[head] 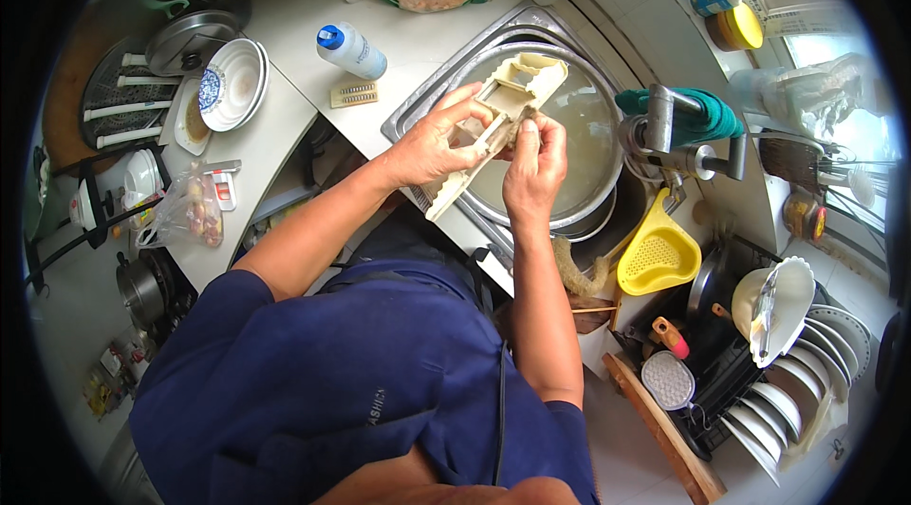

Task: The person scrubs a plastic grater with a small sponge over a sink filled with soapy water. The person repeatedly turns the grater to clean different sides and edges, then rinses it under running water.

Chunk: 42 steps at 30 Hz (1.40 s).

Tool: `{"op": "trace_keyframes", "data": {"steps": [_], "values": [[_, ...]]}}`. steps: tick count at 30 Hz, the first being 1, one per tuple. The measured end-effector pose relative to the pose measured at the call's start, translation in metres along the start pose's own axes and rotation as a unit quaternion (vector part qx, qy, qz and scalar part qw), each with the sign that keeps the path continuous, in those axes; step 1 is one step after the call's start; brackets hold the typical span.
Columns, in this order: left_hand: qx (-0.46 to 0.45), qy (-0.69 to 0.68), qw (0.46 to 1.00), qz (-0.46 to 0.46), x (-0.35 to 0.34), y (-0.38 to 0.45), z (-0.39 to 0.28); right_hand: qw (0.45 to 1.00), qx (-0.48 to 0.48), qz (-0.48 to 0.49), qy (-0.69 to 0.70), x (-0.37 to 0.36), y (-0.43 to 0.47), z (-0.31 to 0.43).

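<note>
My left hand [441, 142] grips a long cream plastic frame [509, 93] with square openings, perhaps the body of a kitchen slicer, tilted above the sink's near left rim. My right hand [534, 163] pinches a small greyish scrap, perhaps a cloth or scourer, against the frame's right edge. Beneath both hands, a large metal basin [587, 199] of cloudy water sits in the steel sink [409, 117]. On the counter to the left lie a small cream insert with metal teeth [354, 94] and a plastic bottle with a blue cap [352, 53].
A faucet [662, 124] with a green cloth [712, 117] stands right of the basin. Near it are a yellow strainer basket [658, 259] and a dish rack with white plates [776, 409]. White bowls [231, 85] and a bagged food item [196, 213] are at left.
</note>
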<state>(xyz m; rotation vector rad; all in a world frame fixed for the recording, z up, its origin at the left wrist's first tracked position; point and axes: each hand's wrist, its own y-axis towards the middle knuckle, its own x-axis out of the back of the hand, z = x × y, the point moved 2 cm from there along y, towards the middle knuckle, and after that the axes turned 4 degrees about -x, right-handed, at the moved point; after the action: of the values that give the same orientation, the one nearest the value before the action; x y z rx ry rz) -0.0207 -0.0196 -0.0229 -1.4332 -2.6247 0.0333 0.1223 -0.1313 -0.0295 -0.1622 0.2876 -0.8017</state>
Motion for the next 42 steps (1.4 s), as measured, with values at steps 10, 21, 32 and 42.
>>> {"op": "trace_keyframes", "data": {"steps": [10,21,32,42], "values": [[-0.003,0.003,1.0,-0.002,-0.001,0.004,-0.001,0.947,0.175,-0.045,-0.266,-0.01,0.008,0.01],[-0.003,0.062,0.995,-0.073,0.003,0.001,-0.001,0.999,-0.011,0.025,-0.047,0.002,-0.003,0.011],[0.006,-0.193,0.971,-0.143,0.008,-0.002,-0.001,0.998,0.017,0.014,-0.054,0.008,-0.004,0.009],[0.137,-0.484,0.859,-0.097,0.001,-0.013,-0.017,0.999,-0.01,0.047,-0.013,0.005,-0.008,0.001]]}}
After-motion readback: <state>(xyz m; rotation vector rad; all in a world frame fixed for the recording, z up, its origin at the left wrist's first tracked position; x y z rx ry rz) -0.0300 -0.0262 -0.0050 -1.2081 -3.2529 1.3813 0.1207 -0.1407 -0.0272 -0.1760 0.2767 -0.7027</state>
